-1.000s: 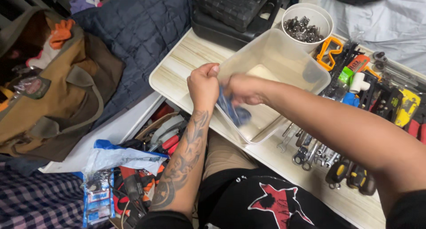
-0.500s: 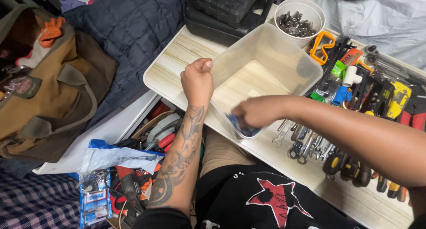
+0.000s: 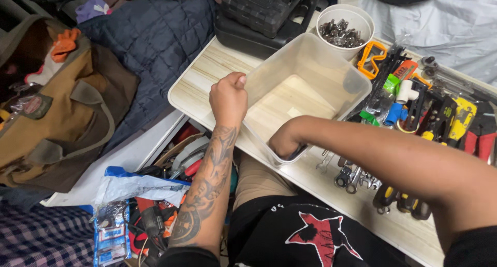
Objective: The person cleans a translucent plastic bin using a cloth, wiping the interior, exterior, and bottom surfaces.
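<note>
Worktop (image 3: pixel 207 73) of pale wood carries clear rectangular plastic tub (image 3: pixel 331 60), empty but for right hand (image 3: pixel 283 139) fisted on blue cloth (image 3: pixel 297 153) in its near corner. Left hand (image 3: pixel 228 98) pinches tub's rim. White round cup (image 3: pixel 346 12) of metal sockets behind; loose wrenches (image 3: pixel 352 176) beside.

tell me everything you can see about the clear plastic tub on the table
The plastic tub is a translucent, rectangular container with rounded corners, open at the top, no lid in sight. It sits near the edge of the pale wooden table, whose grain shows through its floor. The left hand grips its near-left rim. The right hand reaches inside, pressed into the near corner over something dark and bluish, hard to make out. A white cup of metal parts stands just behind it, and tools lie along its right side.
</note>
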